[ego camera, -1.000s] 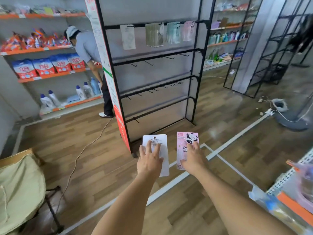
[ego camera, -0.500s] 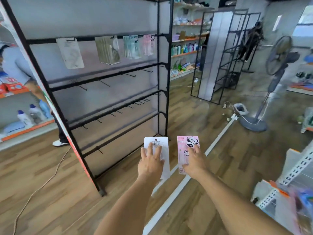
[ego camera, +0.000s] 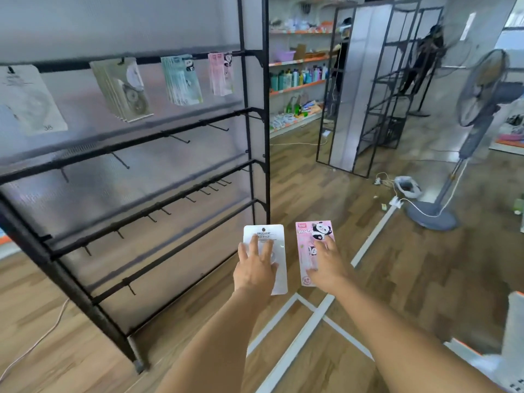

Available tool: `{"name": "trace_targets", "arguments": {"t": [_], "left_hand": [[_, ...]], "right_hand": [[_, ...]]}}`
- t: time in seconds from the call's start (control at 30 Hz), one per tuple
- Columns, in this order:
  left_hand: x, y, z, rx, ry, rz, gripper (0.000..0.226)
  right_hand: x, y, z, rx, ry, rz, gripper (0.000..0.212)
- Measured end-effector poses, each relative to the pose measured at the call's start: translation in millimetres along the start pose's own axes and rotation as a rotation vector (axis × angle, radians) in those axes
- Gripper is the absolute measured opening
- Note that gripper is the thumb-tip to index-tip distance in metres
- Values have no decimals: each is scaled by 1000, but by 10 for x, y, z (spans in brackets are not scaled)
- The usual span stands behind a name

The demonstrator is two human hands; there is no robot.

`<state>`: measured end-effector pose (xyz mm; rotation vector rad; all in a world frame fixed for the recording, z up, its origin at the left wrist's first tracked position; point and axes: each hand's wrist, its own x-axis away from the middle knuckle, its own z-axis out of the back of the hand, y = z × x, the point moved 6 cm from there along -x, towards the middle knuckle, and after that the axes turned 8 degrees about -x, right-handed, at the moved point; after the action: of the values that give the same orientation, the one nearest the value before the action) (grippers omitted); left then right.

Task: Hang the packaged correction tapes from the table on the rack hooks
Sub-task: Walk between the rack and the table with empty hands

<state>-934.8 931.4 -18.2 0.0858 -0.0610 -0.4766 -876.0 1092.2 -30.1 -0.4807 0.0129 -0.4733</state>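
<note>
A black metal rack (ego camera: pixel 256 114) fills the left of the view, its top bar carrying four hung lots of packaged correction tape: a single white pack (ego camera: pixel 29 100) at far left, then a beige stack (ego camera: pixel 124 89), a pale green stack (ego camera: pixel 183 80) and a pink stack (ego camera: pixel 221 73) nearest the rack's right upright. Below them, three lower bars bristle with bare hooks (ego camera: pixel 175 137). In the foreground the person holds two more packs out at arm's length, side by side and upright, in front of the rack's lower right corner and above the wooden floor (ego camera: pixel 382 265). The left hand (ego camera: pixel 255 272) holds a white carded correction tape (ego camera: pixel 265 251), fingers spread flat over its face; the thumb is hidden behind the card. Just to its right, not touching it, the right hand (ego camera: pixel 329 268) holds a pink panda-print correction tape (ego camera: pixel 313 248) in the same manner, fingers laid over the front. White tape lines (ego camera: pixel 309 321) cross the floor under the forearms. Farther right stand an empty black shelving frame (ego camera: pixel 365 89), stocked store shelves (ego camera: pixel 297 80) behind it, and a pedestal fan (ego camera: pixel 465 137) with its cord trailing across the floor.
</note>
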Motion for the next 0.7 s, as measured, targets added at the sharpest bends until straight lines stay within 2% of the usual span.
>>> {"name": "trace_targets", "arguments": {"t": [0.33,0.53,0.7], "left_hand": [[-1328,543,364,15,44,104,54],[-2065,500,527,5,92,156,53],[-2748,287,760,16,172,190,52]], "right_hand": [[-1454,97,733,22,-15,147,73],[-2328,-31,892,-52,4,211,78],[-3047,-340,1104,-65,99,282,76]]}}
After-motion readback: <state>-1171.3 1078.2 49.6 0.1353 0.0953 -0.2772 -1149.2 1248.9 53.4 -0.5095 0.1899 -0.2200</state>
